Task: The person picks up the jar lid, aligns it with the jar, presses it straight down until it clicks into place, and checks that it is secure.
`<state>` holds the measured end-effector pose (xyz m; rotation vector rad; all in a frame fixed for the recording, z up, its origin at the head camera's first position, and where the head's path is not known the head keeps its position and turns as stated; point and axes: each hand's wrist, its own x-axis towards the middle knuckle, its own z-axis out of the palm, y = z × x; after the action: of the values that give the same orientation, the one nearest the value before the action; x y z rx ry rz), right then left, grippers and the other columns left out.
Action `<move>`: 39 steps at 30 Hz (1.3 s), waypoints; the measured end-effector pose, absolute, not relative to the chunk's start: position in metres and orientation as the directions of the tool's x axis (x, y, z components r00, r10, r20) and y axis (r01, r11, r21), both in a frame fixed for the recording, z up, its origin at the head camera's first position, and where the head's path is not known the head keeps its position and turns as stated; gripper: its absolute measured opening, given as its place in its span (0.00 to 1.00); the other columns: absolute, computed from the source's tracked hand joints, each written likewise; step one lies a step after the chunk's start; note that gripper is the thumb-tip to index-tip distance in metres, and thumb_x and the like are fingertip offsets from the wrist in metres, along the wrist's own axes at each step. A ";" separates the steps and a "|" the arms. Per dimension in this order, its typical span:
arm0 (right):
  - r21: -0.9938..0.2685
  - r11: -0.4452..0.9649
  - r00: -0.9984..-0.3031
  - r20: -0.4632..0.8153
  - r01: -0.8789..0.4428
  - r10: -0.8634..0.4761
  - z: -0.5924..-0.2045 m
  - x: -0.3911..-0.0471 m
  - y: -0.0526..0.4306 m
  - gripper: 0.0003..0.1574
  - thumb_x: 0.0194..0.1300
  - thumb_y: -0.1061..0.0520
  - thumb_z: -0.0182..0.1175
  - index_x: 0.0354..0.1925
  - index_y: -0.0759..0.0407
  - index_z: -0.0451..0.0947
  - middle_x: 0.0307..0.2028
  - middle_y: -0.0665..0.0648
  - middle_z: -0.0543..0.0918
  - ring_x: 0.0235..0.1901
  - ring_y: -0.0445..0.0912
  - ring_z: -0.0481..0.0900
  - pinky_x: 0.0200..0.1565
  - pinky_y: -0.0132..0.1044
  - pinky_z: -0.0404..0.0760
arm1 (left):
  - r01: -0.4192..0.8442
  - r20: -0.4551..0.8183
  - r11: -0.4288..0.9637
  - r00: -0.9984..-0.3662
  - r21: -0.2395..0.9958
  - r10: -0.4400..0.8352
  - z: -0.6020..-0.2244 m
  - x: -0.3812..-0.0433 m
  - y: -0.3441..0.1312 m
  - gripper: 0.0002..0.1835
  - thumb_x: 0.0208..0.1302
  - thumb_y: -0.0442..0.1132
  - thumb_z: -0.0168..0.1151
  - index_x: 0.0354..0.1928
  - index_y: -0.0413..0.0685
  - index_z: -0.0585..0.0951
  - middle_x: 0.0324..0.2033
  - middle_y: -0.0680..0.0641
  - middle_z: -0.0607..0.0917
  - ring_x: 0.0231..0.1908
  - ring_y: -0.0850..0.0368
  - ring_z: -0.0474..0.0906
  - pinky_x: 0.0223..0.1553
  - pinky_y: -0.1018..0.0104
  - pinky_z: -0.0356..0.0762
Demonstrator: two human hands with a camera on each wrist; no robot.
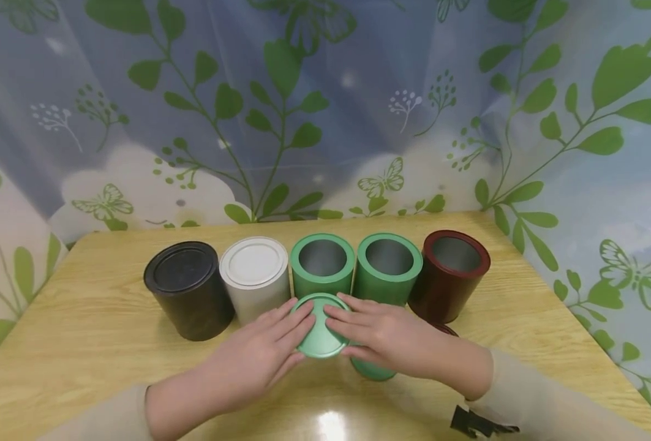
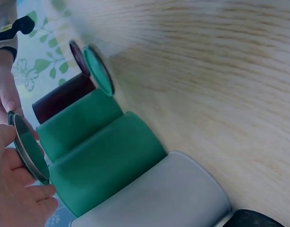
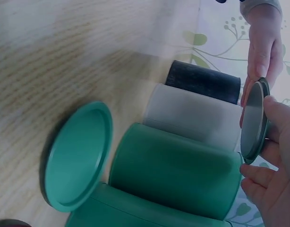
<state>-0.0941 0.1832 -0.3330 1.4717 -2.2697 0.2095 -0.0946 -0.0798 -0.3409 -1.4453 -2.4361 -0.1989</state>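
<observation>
A round green lid (image 1: pixel 321 334) is held between both hands, raised in front of the open green can (image 1: pixel 319 286) at the middle of the row. My left hand (image 1: pixel 259 352) grips its left side, fingers over the top and thumb at the rim. On the opposite side, my right hand (image 1: pixel 383 334) holds the rim the same way. The lid's silvery rimmed underside (image 3: pixel 252 120) shows in the right wrist view. Another open green can (image 1: pixel 383 288) stands just right of the first. A second green lid (image 3: pixel 80 156) lies on the table before it, partly hidden by my right hand in the head view.
To the left stand a white can (image 1: pixel 259 296) and a black can (image 1: pixel 195 312), both lidded. An open dark red can (image 1: pixel 441 297) ends the row on the right, its dark red lid (image 2: pixel 79 57) lying before it. A patterned curtain (image 1: pixel 325 153) hangs behind the wooden table (image 1: pixel 82 343).
</observation>
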 end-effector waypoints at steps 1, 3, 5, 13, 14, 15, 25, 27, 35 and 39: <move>0.104 0.426 -0.344 0.434 -0.899 -0.833 -0.332 -0.095 0.184 0.31 0.58 0.50 0.65 0.56 0.64 0.75 0.57 0.59 0.75 0.58 0.54 0.71 0.54 0.39 0.73 | 0.874 0.329 0.485 -0.448 -0.033 0.831 -0.340 -0.095 -0.079 0.28 0.68 0.46 0.54 0.64 0.37 0.68 0.65 0.41 0.66 0.64 0.42 0.61 0.56 0.50 0.68; 0.106 0.425 -0.339 0.444 -0.899 -0.829 -0.329 -0.096 0.185 0.30 0.60 0.50 0.63 0.56 0.65 0.75 0.57 0.59 0.75 0.58 0.54 0.71 0.54 0.39 0.73 | 0.872 0.330 0.489 -0.453 -0.030 0.828 -0.337 -0.097 -0.078 0.28 0.68 0.47 0.53 0.65 0.38 0.67 0.65 0.41 0.66 0.64 0.43 0.60 0.56 0.50 0.68; 0.091 0.426 -0.345 0.448 -0.900 -0.825 -0.325 -0.097 0.186 0.29 0.63 0.49 0.60 0.57 0.65 0.75 0.57 0.59 0.75 0.59 0.54 0.70 0.55 0.40 0.72 | 0.868 0.326 0.495 -0.461 -0.026 0.825 -0.333 -0.098 -0.077 0.28 0.69 0.47 0.52 0.65 0.39 0.67 0.65 0.42 0.65 0.65 0.44 0.60 0.57 0.50 0.67; 0.020 0.418 -0.370 0.427 -0.908 -0.825 -0.320 -0.104 0.188 0.28 0.69 0.47 0.52 0.59 0.66 0.72 0.59 0.61 0.73 0.60 0.56 0.68 0.56 0.42 0.71 | 0.869 0.295 0.494 -0.476 0.013 0.829 -0.324 -0.107 -0.076 0.28 0.69 0.46 0.52 0.65 0.39 0.66 0.66 0.42 0.64 0.65 0.44 0.58 0.59 0.50 0.65; 0.020 0.414 -0.367 0.429 -0.910 -0.826 -0.320 -0.106 0.188 0.28 0.70 0.47 0.51 0.58 0.66 0.72 0.59 0.61 0.73 0.60 0.57 0.68 0.56 0.42 0.71 | 0.870 0.290 0.493 -0.476 0.017 0.830 -0.324 -0.108 -0.076 0.28 0.69 0.46 0.52 0.66 0.39 0.66 0.66 0.42 0.64 0.66 0.44 0.58 0.59 0.50 0.64; 0.021 0.411 -0.362 0.432 -0.912 -0.826 -0.320 -0.108 0.188 0.28 0.70 0.48 0.51 0.58 0.66 0.73 0.59 0.62 0.73 0.60 0.57 0.68 0.56 0.42 0.71 | 0.871 0.286 0.490 -0.475 0.022 0.832 -0.323 -0.110 -0.077 0.28 0.69 0.46 0.52 0.66 0.39 0.66 0.66 0.41 0.64 0.66 0.44 0.58 0.60 0.51 0.63; -0.003 0.448 -0.414 0.384 -0.894 -0.825 -0.316 -0.118 0.191 0.35 0.73 0.41 0.36 0.60 0.65 0.71 0.61 0.61 0.71 0.61 0.56 0.66 0.56 0.45 0.71 | 0.877 0.243 0.473 -0.479 0.085 0.844 -0.318 -0.127 -0.074 0.27 0.71 0.46 0.48 0.67 0.40 0.64 0.66 0.41 0.62 0.67 0.45 0.55 0.63 0.52 0.57; -0.018 0.464 -0.438 0.363 -0.886 -0.822 -0.315 -0.120 0.192 0.34 0.73 0.42 0.37 0.61 0.65 0.70 0.62 0.60 0.70 0.62 0.56 0.64 0.57 0.45 0.70 | 0.876 0.237 0.474 -0.481 0.093 0.844 -0.318 -0.131 -0.074 0.27 0.72 0.47 0.48 0.67 0.40 0.64 0.66 0.42 0.63 0.67 0.45 0.55 0.64 0.52 0.56; -0.048 0.519 -0.507 0.309 -0.853 -0.805 -0.315 -0.126 0.191 0.29 0.69 0.53 0.54 0.64 0.63 0.67 0.63 0.59 0.68 0.64 0.55 0.61 0.61 0.47 0.65 | 0.862 0.203 0.492 -0.507 0.122 0.837 -0.316 -0.141 -0.072 0.27 0.72 0.47 0.46 0.67 0.40 0.64 0.66 0.42 0.63 0.66 0.45 0.55 0.65 0.53 0.55; -0.049 0.548 -0.536 0.298 -0.835 -0.790 -0.313 -0.127 0.191 0.28 0.68 0.53 0.54 0.64 0.61 0.67 0.63 0.57 0.68 0.65 0.52 0.61 0.61 0.48 0.63 | 0.861 0.192 0.497 -0.508 0.108 0.839 -0.314 -0.144 -0.071 0.26 0.73 0.47 0.44 0.67 0.40 0.64 0.66 0.42 0.64 0.66 0.45 0.56 0.65 0.53 0.54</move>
<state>-0.1267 0.1908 -0.3135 1.3615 -2.5448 0.2711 -0.1441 -0.0710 -0.3142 -1.4937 -2.6180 -0.2888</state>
